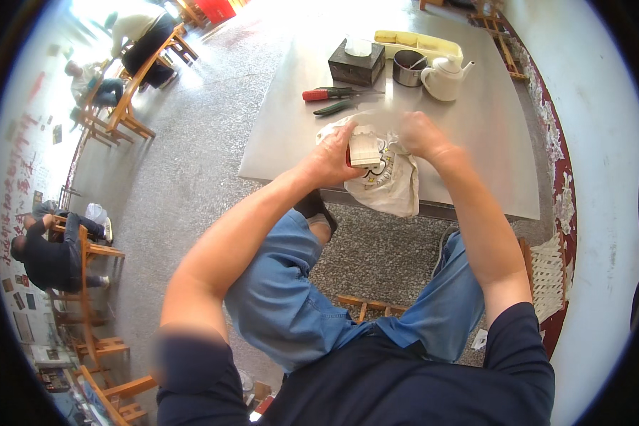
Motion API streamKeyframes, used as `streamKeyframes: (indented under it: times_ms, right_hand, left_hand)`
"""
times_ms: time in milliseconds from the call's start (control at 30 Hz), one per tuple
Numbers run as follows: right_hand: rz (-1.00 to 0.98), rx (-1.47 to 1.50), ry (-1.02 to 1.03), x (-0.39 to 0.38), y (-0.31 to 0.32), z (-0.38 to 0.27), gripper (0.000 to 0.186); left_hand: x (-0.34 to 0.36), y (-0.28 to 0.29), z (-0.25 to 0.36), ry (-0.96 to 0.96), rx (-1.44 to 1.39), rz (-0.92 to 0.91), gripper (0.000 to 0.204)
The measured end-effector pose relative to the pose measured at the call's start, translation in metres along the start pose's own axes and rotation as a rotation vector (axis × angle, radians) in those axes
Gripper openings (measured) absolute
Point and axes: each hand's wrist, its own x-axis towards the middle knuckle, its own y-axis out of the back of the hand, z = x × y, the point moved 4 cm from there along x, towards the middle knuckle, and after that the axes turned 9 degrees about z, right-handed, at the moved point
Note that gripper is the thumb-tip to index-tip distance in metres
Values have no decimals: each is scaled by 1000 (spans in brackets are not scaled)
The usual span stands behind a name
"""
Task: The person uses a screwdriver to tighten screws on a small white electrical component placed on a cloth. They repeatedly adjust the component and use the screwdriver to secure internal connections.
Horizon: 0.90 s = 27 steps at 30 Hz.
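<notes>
Both hands at near edge of surface (475,142), working a white block over a bag.
Left hand (330,160) fingers grip block (365,147); right hand (419,135) blurred, grip unclear. Bag (387,181) overhangs edge. Screwdrivers (330,94) just beyond; bare metal to right.

Upper centre of the frame: box (357,62), cup (407,67), teapot (445,77) in a row on desk (490,135). Just below them, screwdriver (330,93) and pliers (339,106); lower still, bag (387,177) at desk's near edge.
</notes>
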Motion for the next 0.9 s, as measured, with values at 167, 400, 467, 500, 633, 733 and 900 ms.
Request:
streamKeyframes:
  times_ms: [167, 400, 467, 500, 633, 733, 900]
  right_hand:
    - [49, -65, 152, 3, -38, 27, 33]
    - [128, -3, 132, -9, -41, 19, 28]
    - [87, 13, 85, -16, -23, 4, 27]
    - [94, 34, 82, -18, -18, -1, 26]
    - [266, 164, 100, 5, -17, 26, 24]
    - [326, 153, 198, 45, -17, 16, 24]
    - [149, 132, 354, 100, -27, -27, 25]
  left_hand:
    - [4, -3, 5, 13, -63, -49, 112]
    - [-3, 5, 6, -16, 6, -75, 117]
    - [-3, 11, 12, 3, -17, -111, 118]
    - [-3, 14, 13, 35, -39, -126, 119]
    - [2, 2, 11, 20, 76, -150, 118]
    - [-3, 5, 9, -3, 48, -105, 110]
    - [-8, 1, -7, -64, -6, -22, 101]
